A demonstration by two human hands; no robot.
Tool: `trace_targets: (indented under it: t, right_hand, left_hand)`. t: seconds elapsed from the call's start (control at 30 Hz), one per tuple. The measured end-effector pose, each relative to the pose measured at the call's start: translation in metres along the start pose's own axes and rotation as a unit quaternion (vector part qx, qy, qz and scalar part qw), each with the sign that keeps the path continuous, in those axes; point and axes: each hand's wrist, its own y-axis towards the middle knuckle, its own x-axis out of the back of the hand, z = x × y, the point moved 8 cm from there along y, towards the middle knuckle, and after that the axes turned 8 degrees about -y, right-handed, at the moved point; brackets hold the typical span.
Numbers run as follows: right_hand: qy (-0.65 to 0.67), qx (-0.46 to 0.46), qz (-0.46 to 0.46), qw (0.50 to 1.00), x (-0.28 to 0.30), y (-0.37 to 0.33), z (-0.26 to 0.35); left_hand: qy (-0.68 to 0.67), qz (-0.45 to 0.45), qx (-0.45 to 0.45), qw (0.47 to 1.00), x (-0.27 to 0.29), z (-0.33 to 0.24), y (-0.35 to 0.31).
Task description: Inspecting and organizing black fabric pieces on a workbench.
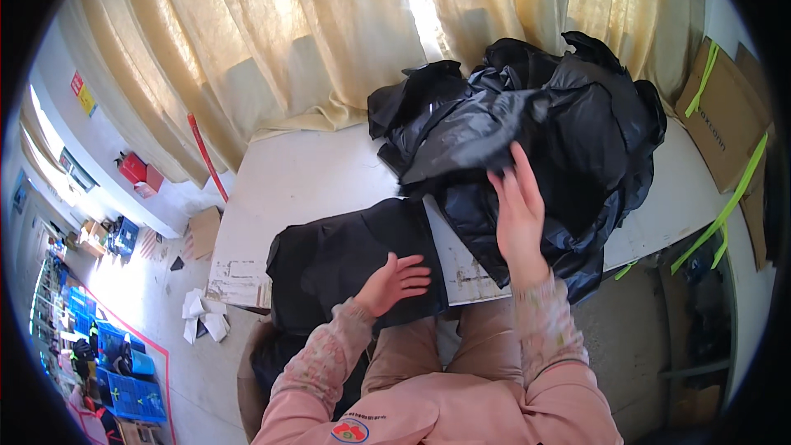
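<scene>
Right grip [521, 218] pinches a black plastic bag [470, 140] by the heap [614, 115]; left grip [394, 287], splayed, covers a folded black bag [325, 259], contents hidden!

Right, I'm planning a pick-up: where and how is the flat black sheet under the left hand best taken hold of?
Probably by the near left corner of the black sheet, from the person's side: it lies flat but seems to overhang the table, so a thumb could slip beneath, fingers on top.

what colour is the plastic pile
The plastic pile is glossy black, clearest in the head view.
</scene>
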Motion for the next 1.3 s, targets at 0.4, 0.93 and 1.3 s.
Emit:
trace_targets:
  t: [0.4,0.93,1.3]
  right_hand:
    - [-0.36,-0.381,0.1,0.846,0.113,-0.273,0.014]
    - [-0.025,-0.39,0.334,0.858,0.01,-0.065,-0.018]
    - [-0.263,0.046,-0.053,0.962,0.001,-0.049,0.13]
  left_hand:
    - [-0.278,-0.007,-0.018,0.96,-0.039,-0.007,0.073]
    - [-0.256,0.114,-0.003,0.96,-0.073,-0.017,0.04]
    - [0.178,0.034,-0.389,0.903,-0.12,-0.119,-0.079]
